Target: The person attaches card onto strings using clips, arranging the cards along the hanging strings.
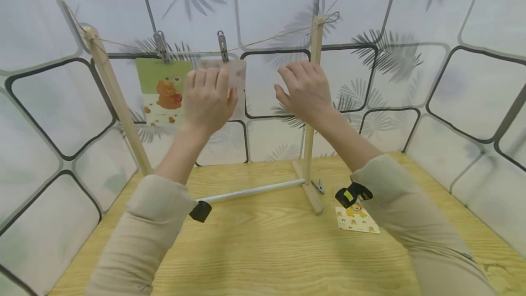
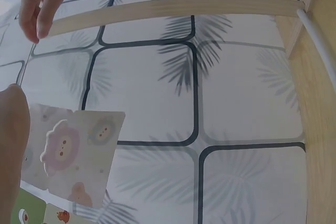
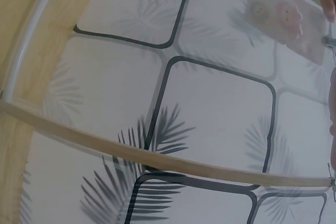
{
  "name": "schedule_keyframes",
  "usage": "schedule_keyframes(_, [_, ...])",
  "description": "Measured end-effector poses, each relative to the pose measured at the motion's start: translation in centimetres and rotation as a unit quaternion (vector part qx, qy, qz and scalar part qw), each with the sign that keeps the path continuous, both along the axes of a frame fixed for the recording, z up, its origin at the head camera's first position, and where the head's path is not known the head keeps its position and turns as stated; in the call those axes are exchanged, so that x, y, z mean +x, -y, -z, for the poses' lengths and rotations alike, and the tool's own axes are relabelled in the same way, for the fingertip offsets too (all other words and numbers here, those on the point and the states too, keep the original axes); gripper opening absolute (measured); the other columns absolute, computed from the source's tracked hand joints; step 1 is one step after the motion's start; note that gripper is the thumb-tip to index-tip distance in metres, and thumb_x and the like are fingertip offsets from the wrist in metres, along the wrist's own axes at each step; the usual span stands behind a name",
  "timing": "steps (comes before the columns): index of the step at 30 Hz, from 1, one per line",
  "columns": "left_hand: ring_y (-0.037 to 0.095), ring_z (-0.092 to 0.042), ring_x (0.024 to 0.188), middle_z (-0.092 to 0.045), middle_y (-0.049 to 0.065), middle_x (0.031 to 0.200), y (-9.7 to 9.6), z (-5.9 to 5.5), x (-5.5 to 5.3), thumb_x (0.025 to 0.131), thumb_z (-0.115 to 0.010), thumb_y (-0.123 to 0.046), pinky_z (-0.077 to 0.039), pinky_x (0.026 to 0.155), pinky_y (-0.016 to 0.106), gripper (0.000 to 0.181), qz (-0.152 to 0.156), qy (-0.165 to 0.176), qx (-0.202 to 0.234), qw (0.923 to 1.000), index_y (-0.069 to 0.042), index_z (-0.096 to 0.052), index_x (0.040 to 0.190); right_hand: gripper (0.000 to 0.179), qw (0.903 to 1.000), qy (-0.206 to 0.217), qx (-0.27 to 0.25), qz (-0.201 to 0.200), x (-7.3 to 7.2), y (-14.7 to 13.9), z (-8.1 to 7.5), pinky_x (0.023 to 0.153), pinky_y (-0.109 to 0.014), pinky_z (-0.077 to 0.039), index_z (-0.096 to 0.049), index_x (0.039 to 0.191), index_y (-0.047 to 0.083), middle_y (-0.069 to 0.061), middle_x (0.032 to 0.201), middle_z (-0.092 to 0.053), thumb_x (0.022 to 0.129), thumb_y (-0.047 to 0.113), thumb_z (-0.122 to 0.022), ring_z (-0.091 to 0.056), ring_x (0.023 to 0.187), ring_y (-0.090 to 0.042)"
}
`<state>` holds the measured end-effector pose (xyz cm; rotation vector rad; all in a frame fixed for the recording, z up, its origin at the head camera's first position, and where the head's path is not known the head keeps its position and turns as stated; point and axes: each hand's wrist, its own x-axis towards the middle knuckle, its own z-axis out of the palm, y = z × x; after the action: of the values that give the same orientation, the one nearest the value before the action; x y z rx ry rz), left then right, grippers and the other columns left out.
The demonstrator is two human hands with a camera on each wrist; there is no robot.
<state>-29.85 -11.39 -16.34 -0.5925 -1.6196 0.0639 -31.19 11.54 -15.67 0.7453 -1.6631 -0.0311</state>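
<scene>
My left hand is raised in front of a pale pinkish card, its fingers bent forward and their tips hidden in the head view. That card hangs from a twine line by a metal clip; its printed animal faces show in the left wrist view, where the card hangs beside the hand. My right hand is held up before the right wooden post, fingers loosely bent around nothing. To the left, a green bear card hangs from another clip.
A left wooden post carries the line's other end. A white rod runs low to the right post's wooden foot. Beside it lie a loose clip and a yellow printed card. Patterned curtain surrounds the table.
</scene>
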Motion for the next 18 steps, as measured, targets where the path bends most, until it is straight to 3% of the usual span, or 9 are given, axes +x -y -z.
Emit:
schedule_keyframes(4, [0.032,-0.047,0.076,-0.051,0.015,0.084,-0.1,0.8,0.4,0.081,-0.056,-0.015,-0.036,0.071,0.042,0.024,0.012,-0.019,-0.012,0.9997,0.001,-0.047,0.097,0.027,0.9999,0.015,0.006,-0.005,0.6,-1.2,1.2,0.07,-0.047,-0.042,-0.061,0.101,-0.002,-0.016,0.095,-0.06,0.086,0.02,-0.055,-0.055,0.09,-0.035])
schedule_keyframes(9, [0.031,-0.048,0.073,-0.051,0.014,0.08,-0.5,2.1,0.6,0.081,-0.054,-0.015,-0.038,0.07,0.042,0.02,0.048,-0.04,-0.028,0.9977,0.0,-0.047,0.094,0.027,0.9993,0.034,0.008,-0.015,1.1,-3.1,2.9,0.07,-0.047,-0.042,-0.061,0.101,-0.003,-0.018,0.095,-0.06,0.084,0.018,-0.058,-0.054,0.089,-0.036])
schedule_keyframes(18, [0.032,-0.047,0.072,-0.05,0.013,0.076,-1.2,4.1,1.3,0.087,-0.048,-0.017,-0.037,0.069,0.042,0.016,0.079,-0.023,-0.063,0.9947,-0.001,-0.046,0.082,0.027,0.9988,0.048,0.009,-0.002,1.4,-6.6,5.8,0.073,-0.048,-0.044,-0.064,0.098,-0.004,-0.018,0.092,-0.06,0.078,0.014,-0.065,-0.055,0.087,-0.037])
